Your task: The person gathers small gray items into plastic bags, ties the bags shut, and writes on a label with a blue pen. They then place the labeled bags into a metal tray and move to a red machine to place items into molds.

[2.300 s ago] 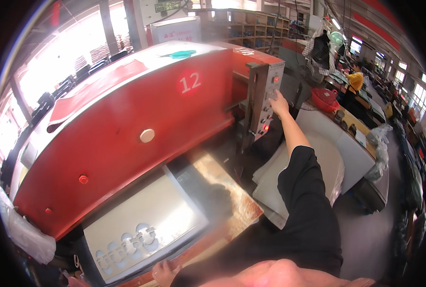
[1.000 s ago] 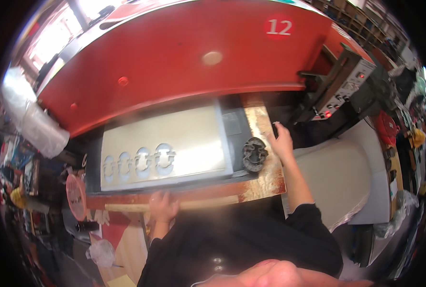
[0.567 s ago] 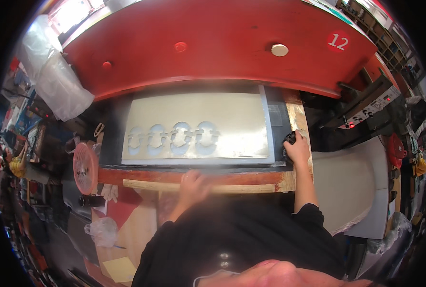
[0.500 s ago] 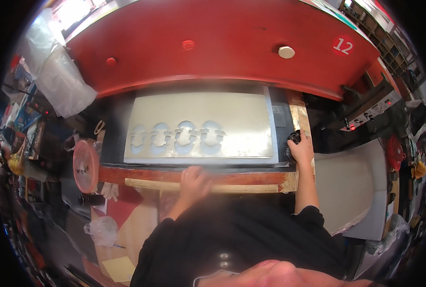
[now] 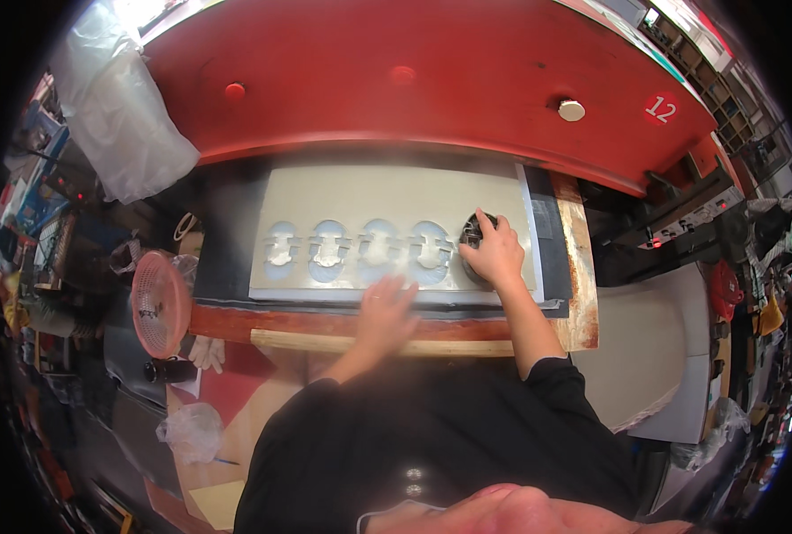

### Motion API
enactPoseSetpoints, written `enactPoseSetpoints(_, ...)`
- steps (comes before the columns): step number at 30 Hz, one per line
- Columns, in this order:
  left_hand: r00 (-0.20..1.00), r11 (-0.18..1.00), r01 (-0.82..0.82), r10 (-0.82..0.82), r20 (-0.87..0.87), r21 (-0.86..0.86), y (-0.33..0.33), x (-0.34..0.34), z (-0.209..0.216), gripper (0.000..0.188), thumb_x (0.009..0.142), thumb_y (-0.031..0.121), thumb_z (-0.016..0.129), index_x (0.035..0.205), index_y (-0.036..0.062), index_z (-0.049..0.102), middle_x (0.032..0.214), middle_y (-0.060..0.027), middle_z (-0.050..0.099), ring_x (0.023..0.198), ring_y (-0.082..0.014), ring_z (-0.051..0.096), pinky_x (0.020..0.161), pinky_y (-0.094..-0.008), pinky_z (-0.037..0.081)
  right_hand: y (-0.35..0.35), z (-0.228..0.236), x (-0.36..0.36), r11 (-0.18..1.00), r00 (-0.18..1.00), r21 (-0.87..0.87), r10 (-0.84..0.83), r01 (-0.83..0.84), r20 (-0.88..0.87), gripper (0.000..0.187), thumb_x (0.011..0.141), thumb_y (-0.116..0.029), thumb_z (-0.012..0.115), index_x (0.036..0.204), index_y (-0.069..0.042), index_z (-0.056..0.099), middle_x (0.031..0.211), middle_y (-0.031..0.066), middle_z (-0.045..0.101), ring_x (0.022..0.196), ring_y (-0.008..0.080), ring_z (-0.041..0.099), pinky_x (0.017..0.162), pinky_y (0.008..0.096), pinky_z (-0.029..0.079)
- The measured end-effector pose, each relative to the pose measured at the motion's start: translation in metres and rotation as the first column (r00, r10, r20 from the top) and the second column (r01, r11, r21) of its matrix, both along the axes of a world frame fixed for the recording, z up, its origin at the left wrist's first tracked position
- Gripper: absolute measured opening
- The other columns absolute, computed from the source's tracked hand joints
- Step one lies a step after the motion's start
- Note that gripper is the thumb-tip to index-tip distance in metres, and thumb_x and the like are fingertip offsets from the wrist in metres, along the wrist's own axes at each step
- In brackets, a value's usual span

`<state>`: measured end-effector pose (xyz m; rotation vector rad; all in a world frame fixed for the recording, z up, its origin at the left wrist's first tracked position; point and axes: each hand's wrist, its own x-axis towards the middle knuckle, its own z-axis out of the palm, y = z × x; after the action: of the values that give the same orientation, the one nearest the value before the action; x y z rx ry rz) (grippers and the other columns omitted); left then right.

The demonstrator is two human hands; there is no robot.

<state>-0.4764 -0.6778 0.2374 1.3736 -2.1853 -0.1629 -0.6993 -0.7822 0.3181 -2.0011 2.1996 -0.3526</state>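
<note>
A pale flat sheet (image 5: pixel 396 191) lies on the dark bed of a red press, with several oval cutouts in a row along its near side. My right hand (image 5: pixel 496 252) grips a dark oval cutting die (image 5: pixel 472 233) from above, its fingers wrapped round the rim. The die sits on the sheet just right of the last cutout (image 5: pixel 430 254); the hand hides part of it. Smeared by motion, my left hand (image 5: pixel 389 311) reaches over the sheet's near edge below the cutouts, fingers loosely stretched and nothing visible in them.
The red press head (image 5: pixel 343 98) spans the far side above the bed. A wooden strip (image 5: pixel 369 343) edges the near side. At the left stand a pink plastic basket (image 5: pixel 159 303) and hanging clear plastic (image 5: pixel 120 116). A control box (image 5: pixel 694 214) and more pale sheeting (image 5: pixel 636 347) are at the right.
My right hand has brought the die leftward from the bed's right edge onto the sheet. My left hand has moved forward and right, over the sheet's near edge. The view has shifted slightly.
</note>
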Motion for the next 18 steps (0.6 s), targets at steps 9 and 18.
enactPoseSetpoints(9,0.994,0.997,0.068,-0.07,-0.08,-0.028,0.005,0.017,0.015,0.056,0.075,0.029,0.073,0.125,0.0095,0.058,0.131,-0.0158,0.049,0.125,-0.0352,0.044,0.103,-0.0463,0.033,0.011,-0.026,-0.017,0.93,0.991,-0.367,0.072,-0.025,0.115,0.073,0.073,-0.039,0.072,0.138,-0.013,0.048,0.134,0.0218,0.046,0.117,0.0385,0.05,0.098,0.0428,0.043)
enactPoseSetpoints(18,0.993,0.995,0.02,-0.008,0.118,-0.097,0.047,0.122,-0.026,0.031,0.069,0.028,0.074,0.091,0.0076,0.067,0.087,-0.0078,0.061,0.081,-0.0269,0.059,0.071,-0.0408,0.045,0.159,-0.09,-0.023,0.891,0.991,-0.451,0.102,-0.05,0.091,0.016,0.077,-0.021,0.068,0.081,-0.007,0.061,0.079,0.0111,0.058,0.078,0.0307,0.056,0.069,0.0409,0.043)
